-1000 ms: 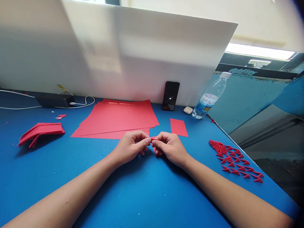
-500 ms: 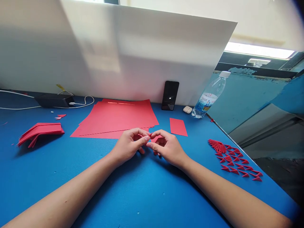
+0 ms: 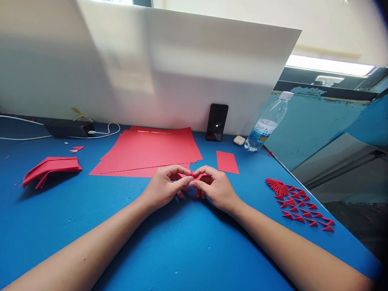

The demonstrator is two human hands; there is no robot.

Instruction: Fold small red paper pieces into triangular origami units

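Between my fingertips, above the blue table, is a small folded red paper piece (image 3: 192, 173). My left hand (image 3: 168, 184) pinches it from the left with thumb and index finger. From the right, my right hand (image 3: 214, 186) pinches the same piece. Both thumbs nearly meet below it, and the fingers cover much of it. Large red sheets (image 3: 151, 147) lie just behind my hands, and a small red rectangle (image 3: 227, 162) lies behind my right hand. Several folded red triangles (image 3: 298, 204) sit in rows at the right.
Folded red strips (image 3: 56, 165) and a black power adapter (image 3: 70, 128) with white cables are at the left. A phone (image 3: 217, 122) leans on the white board (image 3: 182, 60), beside a white earbud case (image 3: 239, 140) and a plastic bottle (image 3: 263, 127) near the table's right edge.
The fingertips of both hands have closed in slightly on each other, and the small red piece now stands more upright between them. The other objects have stayed in place.
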